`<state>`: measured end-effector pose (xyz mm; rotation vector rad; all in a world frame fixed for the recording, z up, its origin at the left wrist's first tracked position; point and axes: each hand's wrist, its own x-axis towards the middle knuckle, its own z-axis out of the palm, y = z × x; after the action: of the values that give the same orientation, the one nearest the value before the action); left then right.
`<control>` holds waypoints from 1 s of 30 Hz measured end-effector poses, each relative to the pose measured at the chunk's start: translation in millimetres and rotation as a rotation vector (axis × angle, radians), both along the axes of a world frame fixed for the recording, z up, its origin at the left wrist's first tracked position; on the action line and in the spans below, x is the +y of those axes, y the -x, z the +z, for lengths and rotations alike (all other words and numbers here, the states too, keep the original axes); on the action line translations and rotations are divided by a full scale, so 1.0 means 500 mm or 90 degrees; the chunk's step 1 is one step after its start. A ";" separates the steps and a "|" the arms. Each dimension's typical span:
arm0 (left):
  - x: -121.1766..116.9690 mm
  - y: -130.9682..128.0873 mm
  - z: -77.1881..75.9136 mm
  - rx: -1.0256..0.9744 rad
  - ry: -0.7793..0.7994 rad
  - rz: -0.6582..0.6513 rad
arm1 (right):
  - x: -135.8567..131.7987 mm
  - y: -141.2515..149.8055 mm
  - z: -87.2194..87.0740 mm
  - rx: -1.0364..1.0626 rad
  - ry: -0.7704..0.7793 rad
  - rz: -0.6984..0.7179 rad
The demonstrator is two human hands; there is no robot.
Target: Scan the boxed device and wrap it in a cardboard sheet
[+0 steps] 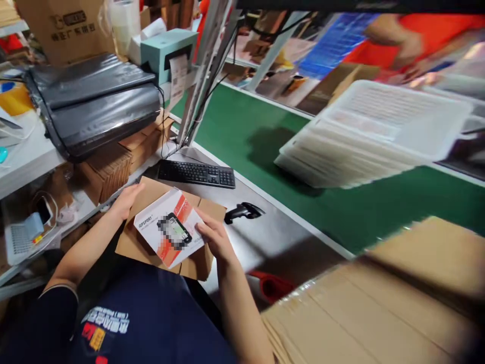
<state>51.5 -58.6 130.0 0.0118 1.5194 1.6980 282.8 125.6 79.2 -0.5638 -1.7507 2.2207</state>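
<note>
My left hand (127,201) grips the upper left edge of a flat brown cardboard piece (127,242), which looks like a folded carton. Over it lies a white and orange product box (151,230) with a picture of a small screen device on its face. The fingers of my right hand (215,235) are closed on the right edge of that product box, thumb on top. Just beyond the cardboard are a black keyboard (197,173) and a black handheld barcode scanner (244,212) on the grey worktop (242,253).
A green conveyor belt (235,121) runs behind the worktop, with a stack of white plastic baskets (371,131) on it. Brown cartons (359,303) fill the lower right. A black plastic roll (102,111) and folded cartons (108,169) sit on the left shelves. A person in orange (435,35) stands across the belt.
</note>
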 end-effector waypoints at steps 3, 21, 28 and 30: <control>0.059 -0.020 -0.032 -0.036 -0.004 -0.067 | 0.048 -0.001 0.018 -0.024 -0.079 0.024; 0.082 -0.075 -0.155 -0.187 -0.047 -0.193 | -0.054 -0.058 -0.035 -0.004 -0.306 -0.312; 0.038 -0.063 -0.168 -0.211 -0.119 -0.396 | -0.076 -0.052 -0.053 -0.032 -0.247 -0.364; 0.031 -0.067 -0.173 -0.175 -0.129 -0.414 | -0.078 -0.050 -0.060 -0.043 -0.238 -0.381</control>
<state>84.9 -42.9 43.6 0.3306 0.9871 1.2521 307.8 86.5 49.0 -0.9268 -1.6809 1.4489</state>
